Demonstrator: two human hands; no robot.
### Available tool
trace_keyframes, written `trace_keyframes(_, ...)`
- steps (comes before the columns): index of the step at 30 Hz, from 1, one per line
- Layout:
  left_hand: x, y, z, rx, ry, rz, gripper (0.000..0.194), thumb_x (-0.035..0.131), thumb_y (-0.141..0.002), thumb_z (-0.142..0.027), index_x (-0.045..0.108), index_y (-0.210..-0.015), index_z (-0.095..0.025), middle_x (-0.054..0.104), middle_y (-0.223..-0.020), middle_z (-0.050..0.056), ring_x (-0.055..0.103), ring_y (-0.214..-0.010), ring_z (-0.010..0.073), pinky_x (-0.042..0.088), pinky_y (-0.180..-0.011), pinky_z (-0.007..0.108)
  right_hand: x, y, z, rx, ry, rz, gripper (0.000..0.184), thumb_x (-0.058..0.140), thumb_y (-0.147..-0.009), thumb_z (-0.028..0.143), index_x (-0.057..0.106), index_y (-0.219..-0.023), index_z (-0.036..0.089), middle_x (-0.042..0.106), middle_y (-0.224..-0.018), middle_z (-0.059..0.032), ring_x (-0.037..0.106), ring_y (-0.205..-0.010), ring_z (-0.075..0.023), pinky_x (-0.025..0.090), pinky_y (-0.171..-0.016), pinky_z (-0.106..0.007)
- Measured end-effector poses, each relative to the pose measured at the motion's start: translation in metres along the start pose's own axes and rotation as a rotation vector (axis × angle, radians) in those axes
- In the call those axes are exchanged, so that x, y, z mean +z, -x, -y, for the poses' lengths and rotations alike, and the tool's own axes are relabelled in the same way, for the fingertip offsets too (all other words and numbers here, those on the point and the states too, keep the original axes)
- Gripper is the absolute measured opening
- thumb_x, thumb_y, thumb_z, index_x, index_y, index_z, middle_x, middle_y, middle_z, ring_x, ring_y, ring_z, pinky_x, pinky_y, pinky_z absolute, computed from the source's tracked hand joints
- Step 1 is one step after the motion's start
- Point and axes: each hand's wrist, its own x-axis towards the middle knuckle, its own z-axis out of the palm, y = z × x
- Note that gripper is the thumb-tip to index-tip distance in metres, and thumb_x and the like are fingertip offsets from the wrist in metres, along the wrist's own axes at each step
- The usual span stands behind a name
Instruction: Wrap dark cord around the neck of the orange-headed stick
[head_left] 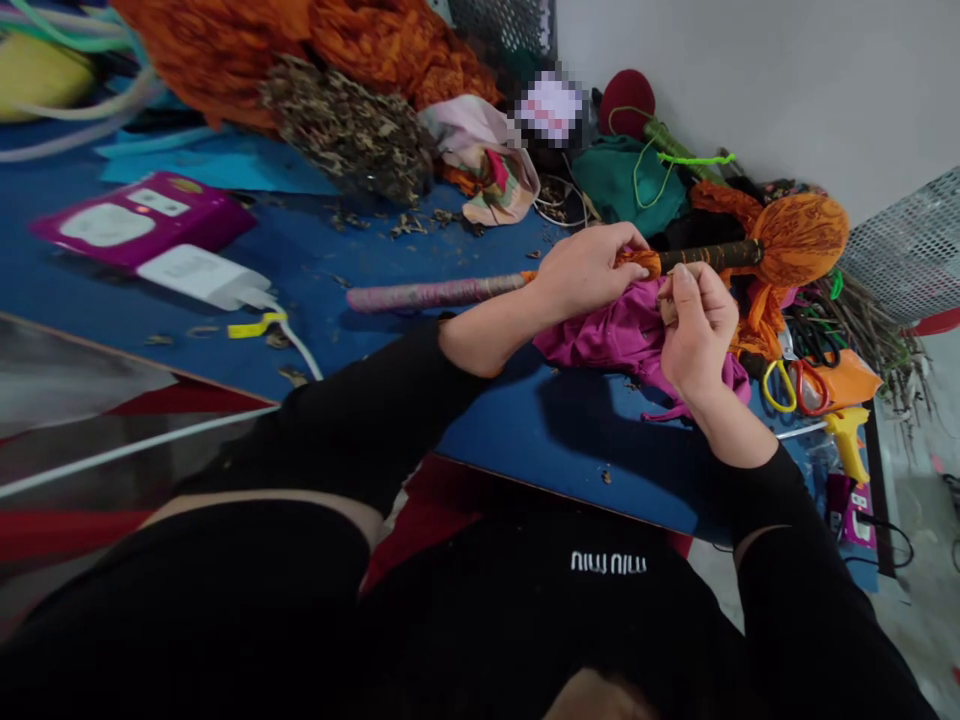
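Observation:
A long stick (439, 293) lies across the blue table (570, 430), wrapped in pinkish patterned cloth at its left end and dark cloth toward the right. It ends in a round head of orange fabric (799, 238). My left hand (585, 270) is closed around the stick's middle, where orange fabric is bunched. My right hand (697, 330) is just beside it, fingers pinched at the orange wrap; what they hold is too small to make out. Magenta cloth (622, 335) lies bunched under both hands.
A magenta power strip (142, 215) with a white adapter (202, 275) lies at the left. Orange fabric (300, 40) and dried plant bits (345, 125) are piled at the back. Scissors (795, 385), a yellow glue gun (847, 440) and green cloth (626, 180) are at the right.

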Motion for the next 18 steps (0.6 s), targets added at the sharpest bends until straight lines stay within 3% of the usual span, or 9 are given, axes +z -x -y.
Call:
trace_keyframes(4, -0.004, 0.0, -0.002, -0.021, -0.119, 0.049, 0.042, 0.063, -0.097, -0.029, 0.077, -0.136, -0.022, 0.081, -0.135, 0.009, 0.074, -0.124, 0.0308, 0.055, -0.102, 0.04, -0.002, -0.004, 0.001, -0.052, 0.047, 0.049, 0.055, 0.055, -0.105, 0.076, 0.06, -0.085, 0.026, 0.05, -0.073, 0.0023, 0.054, -0.064, -0.0122, 0.057, -0.064, -0.031)
trace_keyframes(7, -0.007, 0.003, -0.005, -0.021, -0.186, 0.091, 0.044, 0.061, -0.099, -0.031, 0.075, -0.14, -0.022, 0.081, -0.135, 0.01, 0.074, -0.125, 0.0331, 0.056, -0.101, 0.042, -0.013, -0.015, 0.006, -0.162, 0.148, 0.128, 0.052, 0.048, -0.111, 0.07, 0.066, -0.09, 0.025, 0.061, -0.083, -0.0011, 0.071, -0.089, -0.018, 0.065, -0.085, -0.039)
trace_keyframes(11, -0.008, 0.006, -0.009, -0.01, -0.219, 0.13, 0.04, 0.062, -0.1, -0.034, 0.076, -0.136, -0.024, 0.082, -0.131, 0.009, 0.076, -0.122, 0.0335, 0.056, -0.1, 0.043, -0.033, -0.031, 0.01, -0.286, 0.248, 0.165, 0.051, 0.048, -0.112, 0.066, 0.072, -0.092, 0.026, 0.071, -0.094, -0.0036, 0.075, -0.114, -0.0238, 0.064, -0.106, -0.049)
trace_keyframes(18, -0.007, 0.008, -0.01, 0.003, -0.229, 0.155, 0.035, 0.062, -0.1, -0.035, 0.076, -0.131, -0.027, 0.083, -0.127, 0.007, 0.076, -0.118, 0.03, 0.055, -0.096, 0.039, -0.045, -0.042, 0.003, -0.262, 0.297, 0.212, 0.054, 0.043, -0.114, 0.067, 0.072, -0.097, 0.025, 0.075, -0.097, -0.0028, 0.078, -0.107, -0.0218, 0.069, -0.097, -0.047)
